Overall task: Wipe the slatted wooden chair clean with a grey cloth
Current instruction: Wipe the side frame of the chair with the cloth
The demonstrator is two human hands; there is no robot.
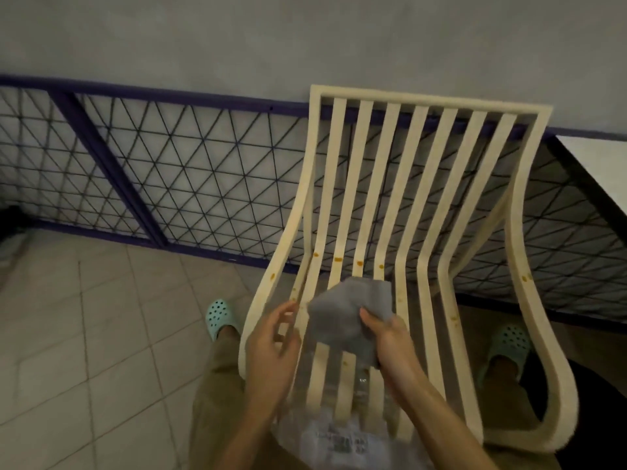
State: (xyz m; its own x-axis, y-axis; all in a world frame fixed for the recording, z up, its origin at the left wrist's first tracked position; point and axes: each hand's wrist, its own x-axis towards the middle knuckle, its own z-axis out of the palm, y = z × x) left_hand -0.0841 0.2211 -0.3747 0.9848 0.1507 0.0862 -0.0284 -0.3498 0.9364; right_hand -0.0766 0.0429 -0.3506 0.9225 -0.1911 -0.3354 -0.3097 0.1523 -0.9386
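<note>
Grey cloth point(349, 313) sits bunched over the chair point(424, 100) seat slats, lower centre, pinched in the right hand point(390, 337). The left hand point(271, 337) hovers loosely spread beside the rail. Better to flatten the cloth and rub along each slat across the orange spots point(337, 259).

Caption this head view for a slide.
Right hand holds a grey cloth over the stained slatted chair, left hand open beside.

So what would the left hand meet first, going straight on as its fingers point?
Probably the chair's leftmost slat, just beside the grey cloth that the right hand holds; depth is unclear.
</note>
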